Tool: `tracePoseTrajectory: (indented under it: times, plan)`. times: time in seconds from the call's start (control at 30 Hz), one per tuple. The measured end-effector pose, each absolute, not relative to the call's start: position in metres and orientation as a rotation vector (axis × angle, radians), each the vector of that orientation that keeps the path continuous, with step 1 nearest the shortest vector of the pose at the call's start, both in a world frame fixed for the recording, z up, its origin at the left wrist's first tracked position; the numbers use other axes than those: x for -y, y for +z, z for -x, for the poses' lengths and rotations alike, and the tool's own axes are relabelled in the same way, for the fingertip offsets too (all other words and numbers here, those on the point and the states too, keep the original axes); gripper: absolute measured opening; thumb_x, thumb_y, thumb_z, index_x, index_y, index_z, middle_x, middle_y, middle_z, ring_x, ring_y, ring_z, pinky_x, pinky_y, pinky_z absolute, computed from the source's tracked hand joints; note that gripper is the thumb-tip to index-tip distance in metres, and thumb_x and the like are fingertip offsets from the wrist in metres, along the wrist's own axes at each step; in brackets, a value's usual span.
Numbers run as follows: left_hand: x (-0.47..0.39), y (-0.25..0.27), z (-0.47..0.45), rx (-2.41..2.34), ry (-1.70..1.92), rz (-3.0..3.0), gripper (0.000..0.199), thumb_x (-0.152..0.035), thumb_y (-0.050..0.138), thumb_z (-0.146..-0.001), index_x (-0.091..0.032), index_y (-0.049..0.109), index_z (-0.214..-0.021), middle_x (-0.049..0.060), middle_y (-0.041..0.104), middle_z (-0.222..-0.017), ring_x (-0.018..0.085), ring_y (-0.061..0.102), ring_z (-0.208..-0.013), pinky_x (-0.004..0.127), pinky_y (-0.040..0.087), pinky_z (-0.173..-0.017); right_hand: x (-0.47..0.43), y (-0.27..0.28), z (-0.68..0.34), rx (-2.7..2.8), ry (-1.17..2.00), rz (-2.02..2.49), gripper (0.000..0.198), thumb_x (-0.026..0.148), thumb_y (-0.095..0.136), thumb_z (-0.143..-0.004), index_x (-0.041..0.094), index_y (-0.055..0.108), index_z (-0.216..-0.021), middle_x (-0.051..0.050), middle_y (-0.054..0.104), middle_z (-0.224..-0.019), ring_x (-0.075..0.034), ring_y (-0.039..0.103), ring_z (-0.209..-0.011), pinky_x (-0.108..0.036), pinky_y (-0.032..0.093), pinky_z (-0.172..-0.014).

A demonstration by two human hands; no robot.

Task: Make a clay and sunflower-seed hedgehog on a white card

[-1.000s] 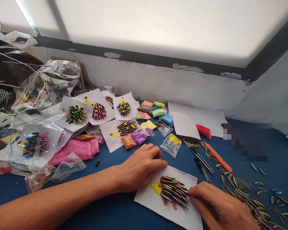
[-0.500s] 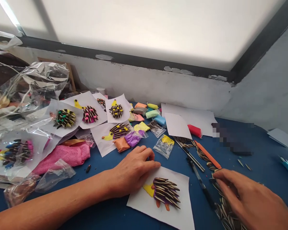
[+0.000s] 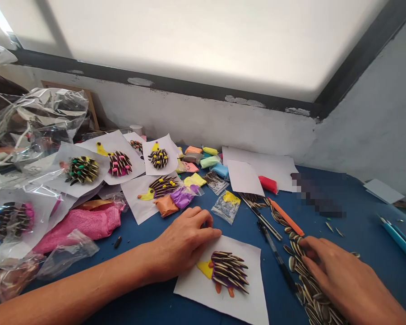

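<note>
A white sheet of paper lies on the blue table, bearing a clay hedgehog with a yellow face, purple body, orange feet and sunflower-seed spines. My left hand rests at its upper left corner, fingers curled and thumb stretched along the edge, pressing it down. At the right, my right hand reaches into a pile of sunflower seeds. Its thumb and index finger are a little apart, with their tips among the seeds; no seed shows clearly between them.
Beside the seeds lie a black pen, tweezers and an orange stick. Farther back are clay packets, a bag of yellow clay and other seed hedgehogs. A pink cloth lies left; a teal pen lies right.
The view has shifted slightly, moving everything a little left. My right hand's fingertips have shifted among the seeds, and the dark seed at them no longer shows. My left hand stays on the paper.
</note>
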State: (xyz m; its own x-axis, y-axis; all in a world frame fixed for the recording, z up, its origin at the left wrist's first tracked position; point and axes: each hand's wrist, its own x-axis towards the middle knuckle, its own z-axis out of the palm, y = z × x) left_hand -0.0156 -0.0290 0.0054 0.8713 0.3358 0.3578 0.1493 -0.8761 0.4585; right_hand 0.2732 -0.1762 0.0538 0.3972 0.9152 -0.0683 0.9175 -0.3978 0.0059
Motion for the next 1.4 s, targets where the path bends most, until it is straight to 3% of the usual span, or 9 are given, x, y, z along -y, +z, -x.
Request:
tracePoseTrajectory:
  times: [0.13,0.37,0.57,0.67,0.87,0.97,1.13,1.4]
  plan:
    - [0.029,0.006,0.015,-0.359,0.608,-2.623,0.029,-0.009,0.042,-0.094,-0.018,0.066,-0.108,0.009,0.056,-0.100,0.021,0.044,-0.087,0.035,0.037,-0.073,0.179,0.062,-0.270,-1.678,-0.128,-2.592,0.033,0.041,0.041,-0.085,0.028,0.068,-0.071,-0.003,0.071,-0.065,-0.022,0.067,-0.053,-0.032,0.048,-0.043]
    - [0.029,0.007,0.015,-0.360,0.588,-2.616,0.030,-0.008,0.042,-0.093,-0.018,0.066,-0.109,0.009,0.056,-0.101,0.021,0.043,-0.087,0.036,0.037,-0.074,0.174,0.055,-0.277,-1.717,0.120,-2.695,0.044,0.039,0.038,-0.078,0.019,0.075,-0.090,-0.014,0.073,-0.082,-0.028,0.070,-0.059,-0.039,0.050,-0.045]
    - [0.029,0.008,0.015,-0.358,0.581,-2.610,0.030,-0.009,0.041,-0.094,-0.018,0.066,-0.109,0.009,0.056,-0.100,0.021,0.044,-0.087,0.036,0.037,-0.074,0.169,0.051,-0.261,-1.846,-0.046,-2.687,0.040,0.045,0.040,-0.080,0.026,0.074,-0.089,-0.006,0.076,-0.090,-0.023,0.073,-0.072,-0.033,0.055,-0.057]
    - [0.029,0.008,0.015,-0.355,0.579,-2.610,0.030,-0.009,0.042,-0.094,-0.018,0.066,-0.109,0.009,0.056,-0.101,0.021,0.044,-0.087,0.036,0.037,-0.074,0.170,0.057,-0.261,-1.812,-0.028,-2.723,0.044,0.045,0.037,-0.081,0.024,0.073,-0.092,-0.008,0.077,-0.092,-0.026,0.073,-0.075,-0.036,0.054,-0.056]
    - [0.029,0.007,0.014,-0.376,0.573,-2.601,0.031,-0.011,0.040,-0.096,-0.017,0.066,-0.108,0.010,0.055,-0.101,0.021,0.043,-0.087,0.036,0.037,-0.074,0.172,0.068,-0.263,-1.772,-0.118,-2.688,0.035,0.048,0.039,-0.082,0.028,0.064,-0.068,-0.003,0.068,-0.059,-0.024,0.066,-0.051,-0.033,0.044,-0.043]
    - [0.029,0.006,0.014,-0.376,0.571,-2.601,0.030,-0.011,0.040,-0.096,-0.018,0.066,-0.109,0.010,0.056,-0.102,0.021,0.043,-0.088,0.036,0.038,-0.075,0.173,0.066,-0.255,-1.867,-0.233,-2.676,0.037,0.051,0.041,-0.085,0.028,0.064,-0.068,-0.001,0.063,-0.052,-0.020,0.060,-0.042,-0.029,0.041,-0.040]
    - [0.030,0.006,0.015,-0.381,0.590,-2.606,0.030,-0.008,0.042,-0.093,-0.018,0.066,-0.108,0.010,0.056,-0.102,0.020,0.043,-0.088,0.035,0.039,-0.075,0.174,0.054,-0.244,-1.942,-0.311,-2.608,0.029,0.048,0.052,-0.081,0.028,0.066,-0.067,-0.001,0.068,-0.058,-0.019,0.064,-0.050,-0.027,0.044,-0.043]
    - [0.030,0.005,0.014,-0.371,0.632,-2.602,0.030,-0.010,0.041,-0.095,-0.019,0.066,-0.110,0.010,0.055,-0.100,0.020,0.044,-0.087,0.034,0.039,-0.074,0.174,0.057,-0.241,-1.981,-0.410,-2.577,0.034,0.051,0.045,-0.086,0.029,0.069,-0.074,-0.001,0.070,-0.065,-0.018,0.066,-0.056,-0.027,0.049,-0.048]
